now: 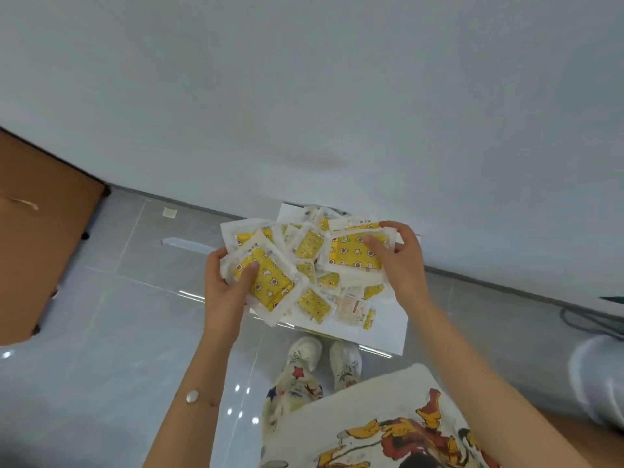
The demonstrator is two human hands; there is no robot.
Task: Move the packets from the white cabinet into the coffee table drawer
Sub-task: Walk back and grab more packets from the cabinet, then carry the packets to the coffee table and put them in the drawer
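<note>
I hold a loose heap of several yellow-and-white packets [312, 265] in front of me, above the floor. My left hand [228, 285] grips the left side of the heap, thumb pressed on a large yellow packet [270, 282]. My right hand [400, 261] grips the right side, thumb on another large yellow packet [354, 253]. Smaller packets lie between the two hands. A white sheet [381, 329] shows under the heap. The white cabinet and the coffee table drawer are not recognisable in the view.
A brown wooden piece of furniture [44, 231] stands at the left, on dark feet. A plain wall [337, 96] rises ahead, with a grey baseboard. The floor [118, 315] is glossy grey tile. My shoes [324, 358] are below the heap. A cable [594, 319] lies at right.
</note>
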